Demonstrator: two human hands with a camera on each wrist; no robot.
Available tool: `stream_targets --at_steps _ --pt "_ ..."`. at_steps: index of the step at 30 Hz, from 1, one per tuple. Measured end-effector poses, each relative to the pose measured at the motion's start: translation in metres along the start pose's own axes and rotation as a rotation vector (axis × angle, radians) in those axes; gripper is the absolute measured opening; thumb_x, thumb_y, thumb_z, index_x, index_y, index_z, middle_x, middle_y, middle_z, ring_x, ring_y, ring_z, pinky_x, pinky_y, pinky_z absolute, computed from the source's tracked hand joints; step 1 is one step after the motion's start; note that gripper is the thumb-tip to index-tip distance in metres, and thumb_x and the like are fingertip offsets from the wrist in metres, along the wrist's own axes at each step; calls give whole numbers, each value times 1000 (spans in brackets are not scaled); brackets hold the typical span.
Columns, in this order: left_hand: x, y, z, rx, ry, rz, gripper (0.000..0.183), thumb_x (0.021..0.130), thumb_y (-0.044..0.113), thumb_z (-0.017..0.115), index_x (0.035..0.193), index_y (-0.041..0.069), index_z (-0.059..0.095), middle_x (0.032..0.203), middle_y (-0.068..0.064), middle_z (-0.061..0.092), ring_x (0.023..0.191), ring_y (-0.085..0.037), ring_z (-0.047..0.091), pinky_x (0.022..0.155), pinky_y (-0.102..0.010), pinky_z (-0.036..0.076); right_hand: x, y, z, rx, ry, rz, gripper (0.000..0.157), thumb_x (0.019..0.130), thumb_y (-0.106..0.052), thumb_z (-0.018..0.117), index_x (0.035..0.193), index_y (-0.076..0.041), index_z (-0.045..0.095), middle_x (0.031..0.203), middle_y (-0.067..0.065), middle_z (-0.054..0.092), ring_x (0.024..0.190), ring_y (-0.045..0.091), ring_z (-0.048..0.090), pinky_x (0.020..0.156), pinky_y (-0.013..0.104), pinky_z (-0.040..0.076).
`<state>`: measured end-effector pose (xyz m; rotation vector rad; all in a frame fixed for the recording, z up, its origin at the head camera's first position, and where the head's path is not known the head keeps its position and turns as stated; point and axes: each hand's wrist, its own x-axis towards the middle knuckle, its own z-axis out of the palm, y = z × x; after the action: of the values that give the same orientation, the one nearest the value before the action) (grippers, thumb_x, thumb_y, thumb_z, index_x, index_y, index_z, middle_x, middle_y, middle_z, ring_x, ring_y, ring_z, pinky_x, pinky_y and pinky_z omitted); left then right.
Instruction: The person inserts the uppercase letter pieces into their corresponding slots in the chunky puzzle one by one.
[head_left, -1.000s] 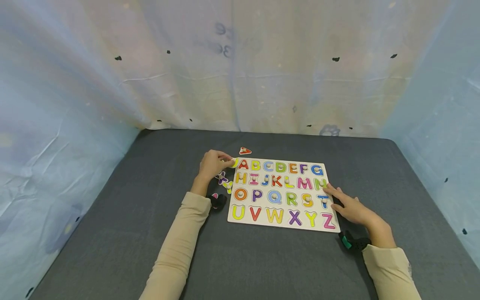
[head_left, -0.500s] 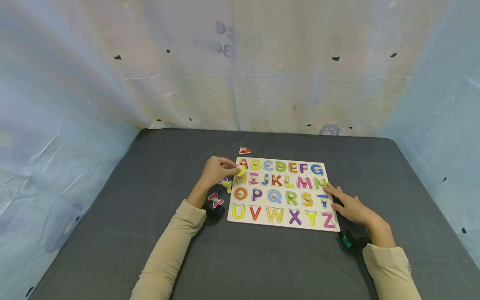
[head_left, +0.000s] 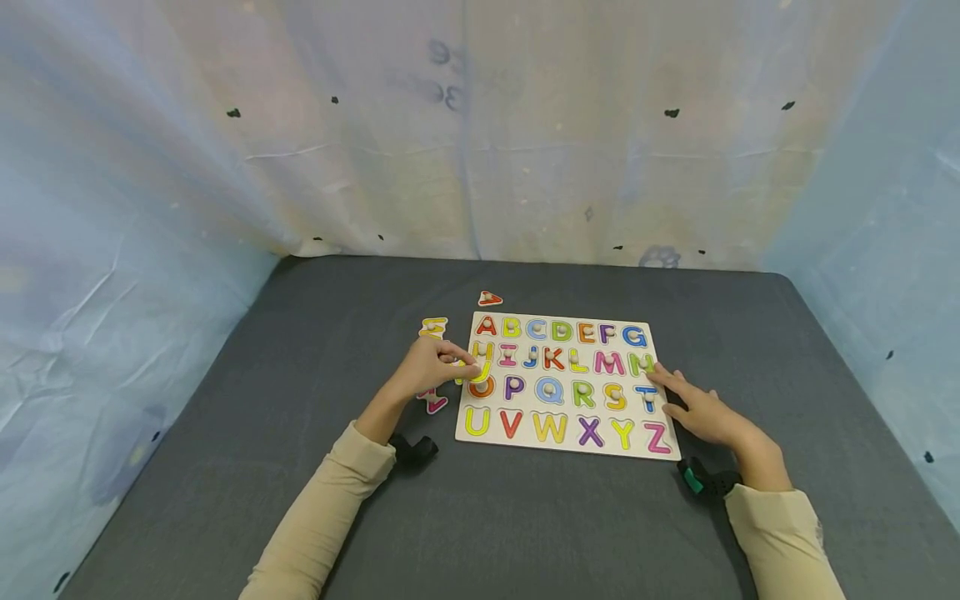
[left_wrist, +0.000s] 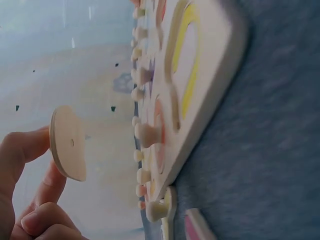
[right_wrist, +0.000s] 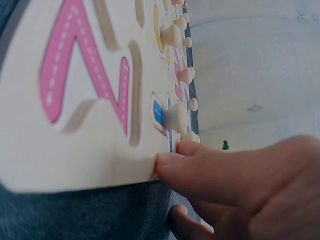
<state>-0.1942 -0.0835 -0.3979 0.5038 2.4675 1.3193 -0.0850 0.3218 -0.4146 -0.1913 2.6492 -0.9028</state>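
My left hand (head_left: 437, 368) pinches a yellow letter U piece (head_left: 482, 372) over the left side of the wooden alphabet puzzle board (head_left: 567, 450), overlapping the orange O. The left wrist view shows the bare wooden back of this letter U piece (left_wrist: 68, 145), held off the board between thumb and finger. My right hand (head_left: 701, 410) rests on the board's right edge beside the N and T, fingers spread. In the right wrist view its thumb (right_wrist: 172, 167) touches the edge by the blue T (right_wrist: 159, 113). Bottom-row recesses hold no knobbed pieces; the upper rows have knobbed letters.
A red V piece (head_left: 490, 298) lies behind the board on the dark grey table (head_left: 570, 533). Left of the board lie a yellow W piece (head_left: 432, 327) and a pink Z piece (head_left: 434, 403), partly behind my left hand. Pale sheeting (head_left: 525, 150) surrounds the table.
My left hand has brought the yellow U piece from the board's top left corner toward the front, down to the O. The W piece has come into sight. My right hand stays put.
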Motion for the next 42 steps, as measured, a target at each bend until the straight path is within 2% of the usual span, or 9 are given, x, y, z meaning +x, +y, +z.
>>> stream_targets --at_steps 11,20,30,42 --pt "-13 -3 3 77 -132 -11 15 75 19 82 82 6 77 49 9 31 50 -8 24 50 -21 21 0 2 0 -5 6 2 56 97 -15 53 147 -2 31 156 31 15 140 59 10 100 81 0" --pt "-16 -11 6 109 -263 11 12 74 17 82 78 7 77 51 9 39 46 -5 31 46 -19 26 1 3 1 -9 -7 14 57 97 -16 52 148 -2 31 156 31 14 141 59 8 100 81 -1" --pt "-17 -11 10 201 -263 37 11 70 16 84 73 8 77 52 11 42 51 -6 33 49 -18 25 1 2 0 -4 1 14 57 97 -16 53 147 -2 31 156 31 14 140 59 9 100 81 -1" --pt "-18 -8 14 284 -272 65 13 73 24 84 74 12 78 52 12 46 50 -4 35 49 -18 24 2 5 1 -13 1 10 57 97 -16 53 148 -3 30 156 31 14 140 59 10 100 81 0"
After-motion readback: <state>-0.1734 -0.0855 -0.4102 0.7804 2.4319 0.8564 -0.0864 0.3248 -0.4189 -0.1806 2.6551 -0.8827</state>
